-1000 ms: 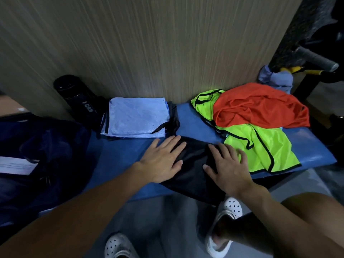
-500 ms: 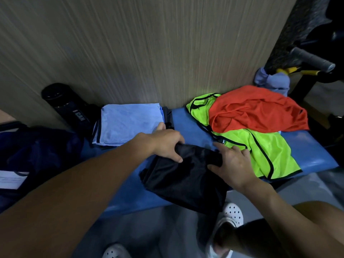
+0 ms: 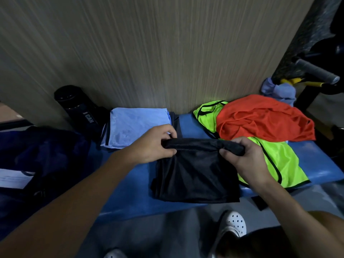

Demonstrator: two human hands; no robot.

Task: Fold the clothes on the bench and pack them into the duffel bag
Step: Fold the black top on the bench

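Garment (image 3: 197, 175), black, lies on the blue worktop (image 3: 130, 187) near its front edge. The left hand (image 3: 154, 144) and right hand (image 3: 243, 159) each pinch its rolled far edge. The duffel bag (image 3: 52, 149) sits left of it.

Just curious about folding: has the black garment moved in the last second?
Yes. The black garment rose onto the blue bench, off its front edge, gripped by the left hand and right hand.
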